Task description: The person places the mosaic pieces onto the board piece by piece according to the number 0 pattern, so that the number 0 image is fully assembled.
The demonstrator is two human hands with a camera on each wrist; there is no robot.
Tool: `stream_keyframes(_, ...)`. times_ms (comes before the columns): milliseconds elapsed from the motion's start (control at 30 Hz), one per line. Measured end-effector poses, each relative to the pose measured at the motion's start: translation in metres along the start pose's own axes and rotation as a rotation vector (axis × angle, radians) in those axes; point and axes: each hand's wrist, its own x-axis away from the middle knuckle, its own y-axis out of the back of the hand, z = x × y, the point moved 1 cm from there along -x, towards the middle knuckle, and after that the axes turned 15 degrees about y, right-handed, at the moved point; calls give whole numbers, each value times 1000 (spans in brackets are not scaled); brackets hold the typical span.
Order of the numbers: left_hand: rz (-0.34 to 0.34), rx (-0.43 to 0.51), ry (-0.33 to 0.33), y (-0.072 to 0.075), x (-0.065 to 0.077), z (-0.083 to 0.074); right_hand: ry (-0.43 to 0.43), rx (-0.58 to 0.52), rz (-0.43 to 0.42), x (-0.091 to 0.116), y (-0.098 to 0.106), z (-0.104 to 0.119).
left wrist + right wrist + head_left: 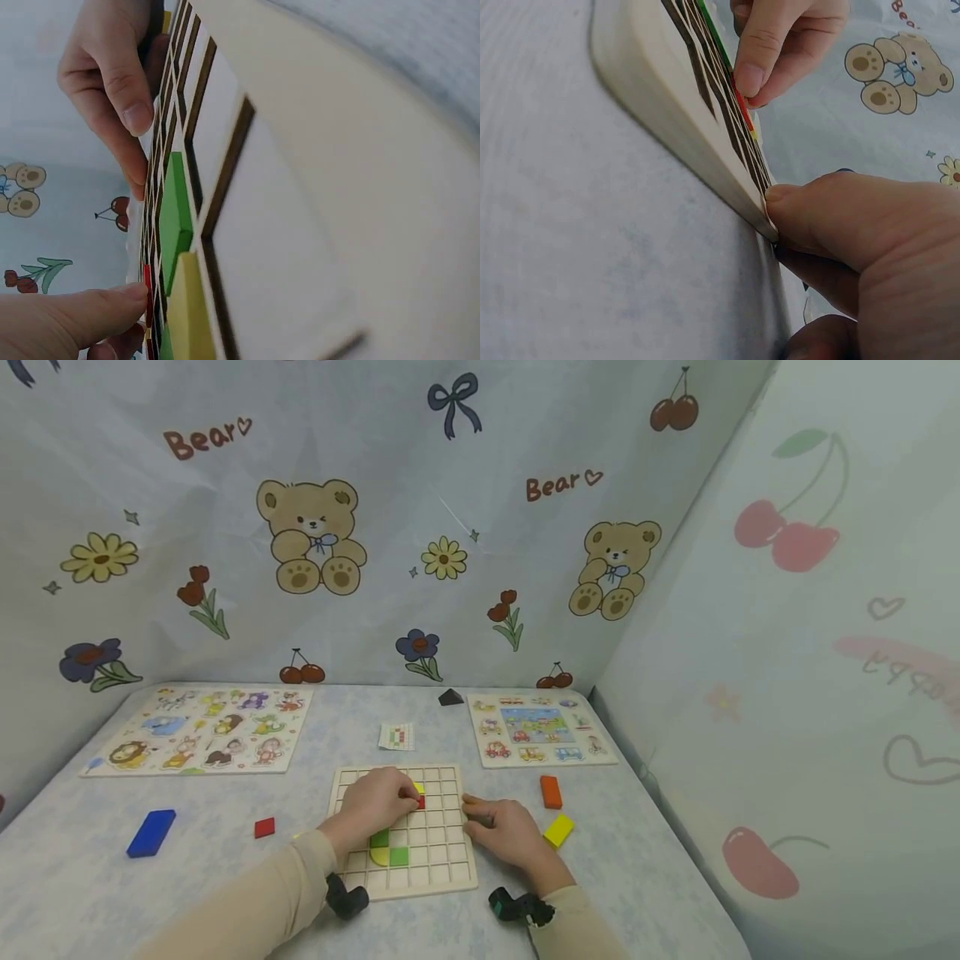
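A wooden grid board [438,872] lies on the table. My left hand [372,803] reaches over it, thumb and fingertips bent at a small red square block [422,802] in the upper part of the grid. In the left wrist view the thumb touches that red block [148,289]. A yellow piece [419,787] sits just beyond it. Green blocks [399,857] and a rounded yellow piece [380,857] lie in nearer cells; my left hand hides some cells. My right hand [506,831] pinches the board's right edge, thumb on top [802,210].
Left of the board are a blue block [152,833] and a loose red square [264,827]. Orange [551,792] and yellow [558,831] blocks lie to the right. Farther back are two picture puzzles [210,731] [540,731], a small pattern card [397,737] and a dark triangular piece [451,697].
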Motion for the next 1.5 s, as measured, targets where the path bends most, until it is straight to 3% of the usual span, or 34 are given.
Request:
stream_keyframes(133,27,18,20,5,5,5,-4,-11,4,-2,-1,3)
stream_keyframes(267,13,49,77,22,16,18,-3,-8,11,-2,-2,5)
stream_keyframes(600,-75,47,256,96,52,97,-2,11,12,-1,2,5)
stream_keyframes(733,-85,34,328,113,62,123,0,3,2,1,4,3)
stream_keyframes(867,-43,28,360,111,65,146,-10,-4,3,2,5,0)
stream_keyframes(1033,4,11,327,105,63,163,-11,-15,7,3,5,-2)
stream_keyframes(1233,22,-3,302,102,61,172,-4,-25,3,2,3,-3)
stream_keyframes(1500,-3,-15,270,100,64,175,-11,-25,3,-1,1,1)
